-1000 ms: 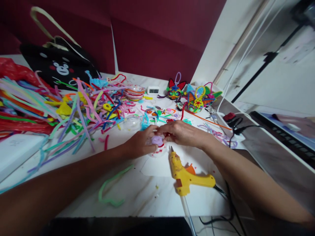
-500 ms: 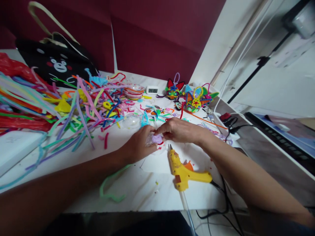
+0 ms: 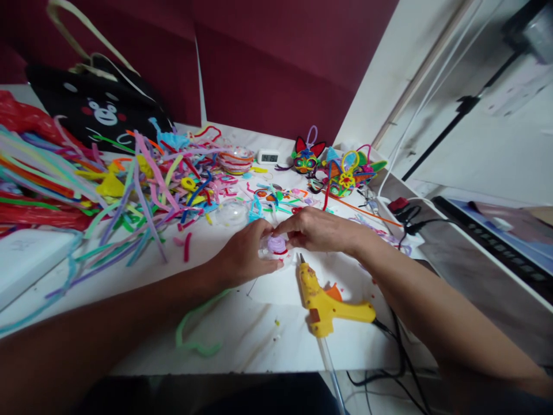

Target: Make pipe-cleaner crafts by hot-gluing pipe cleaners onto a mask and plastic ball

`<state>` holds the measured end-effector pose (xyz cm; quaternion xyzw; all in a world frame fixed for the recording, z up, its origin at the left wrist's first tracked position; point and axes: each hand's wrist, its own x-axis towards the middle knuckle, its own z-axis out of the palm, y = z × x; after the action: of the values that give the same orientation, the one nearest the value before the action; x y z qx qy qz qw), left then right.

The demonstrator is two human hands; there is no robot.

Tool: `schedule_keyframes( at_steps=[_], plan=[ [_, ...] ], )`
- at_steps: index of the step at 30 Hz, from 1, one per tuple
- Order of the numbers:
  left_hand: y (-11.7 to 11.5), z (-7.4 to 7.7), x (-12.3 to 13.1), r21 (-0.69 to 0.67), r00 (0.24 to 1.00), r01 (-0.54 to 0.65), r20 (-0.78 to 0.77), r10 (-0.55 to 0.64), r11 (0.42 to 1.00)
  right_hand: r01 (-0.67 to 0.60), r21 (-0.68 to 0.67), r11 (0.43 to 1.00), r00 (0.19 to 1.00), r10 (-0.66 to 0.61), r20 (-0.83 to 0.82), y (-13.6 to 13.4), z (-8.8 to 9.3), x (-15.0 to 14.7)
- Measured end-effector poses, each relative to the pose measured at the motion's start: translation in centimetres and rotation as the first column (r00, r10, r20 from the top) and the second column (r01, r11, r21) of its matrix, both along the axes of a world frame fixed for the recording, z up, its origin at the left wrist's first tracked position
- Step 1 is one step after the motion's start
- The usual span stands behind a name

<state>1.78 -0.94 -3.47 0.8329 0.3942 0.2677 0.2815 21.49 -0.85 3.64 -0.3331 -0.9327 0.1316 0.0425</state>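
Note:
My left hand [image 3: 242, 256] and my right hand [image 3: 315, 230] meet over the middle of the white table [image 3: 259, 340]. Both pinch a small clear piece topped with a coiled purple pipe cleaner [image 3: 276, 244], held just above the table. My left fingers curl round its near side. My right fingertips press on its far side. A yellow glue gun [image 3: 326, 302] lies on its side just right of and below the piece, nozzle pointing at my hands.
A big heap of coloured pipe cleaners [image 3: 108, 184] fills the left. A loose green pipe cleaner [image 3: 194, 328] lies near the front edge. Finished pipe-cleaner figures [image 3: 341, 173], a small digital clock [image 3: 268, 157] and a black bag [image 3: 103, 115] stand at the back. Cables [image 3: 401, 357] trail right.
Both hands stay on the purple piece and have shifted only slightly. The view has tilted a little.

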Motion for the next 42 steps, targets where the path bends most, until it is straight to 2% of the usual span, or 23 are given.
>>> schedule_keyframes(
  at_steps=[6, 14, 16, 20, 27, 35, 42],
  plan=[
    [1.5, 0.6, -1.2, -0.123, 0.980, 0.193, 0.062, -0.187, 0.973, 0.010, 0.013, 1.000, 1.000, -0.010, -0.026, -0.1, -0.2, -0.3],
    [3.1, 1.5, -2.7, -0.130, 0.935, 0.343, -0.046, -0.352, 0.930, 0.097, 0.005, 0.995, 0.993, -0.096, -0.061, -0.6, -0.6, -0.8],
    [2.8, 1.6, -2.5, -0.095, 0.945, 0.317, -0.054, -0.323, 0.944, 0.130, -0.011, 0.991, 0.989, -0.130, -0.064, -0.7, -0.6, -0.9],
    [2.0, 1.5, -1.9, -0.018, 0.978, 0.190, -0.078, -0.191, 0.982, 0.162, -0.041, 0.986, 0.984, -0.165, -0.065, -0.7, -0.8, -0.9],
    [1.6, 1.7, -1.6, -0.059, 0.989, 0.118, -0.086, -0.123, 0.991, 0.053, -0.052, 0.997, 0.995, -0.057, -0.078, -0.4, -0.7, -0.2],
    [1.4, 1.9, -1.6, -0.100, 0.991, 0.085, -0.091, -0.094, 0.991, -0.013, -0.023, 1.000, 0.987, 0.010, -0.162, 0.2, -1.3, 0.4],
    [1.4, 1.5, -1.5, -0.143, 0.993, 0.092, -0.064, -0.102, 0.985, 0.013, -0.016, 1.000, 0.977, -0.016, -0.214, 0.5, -1.8, 0.1]
  ],
)
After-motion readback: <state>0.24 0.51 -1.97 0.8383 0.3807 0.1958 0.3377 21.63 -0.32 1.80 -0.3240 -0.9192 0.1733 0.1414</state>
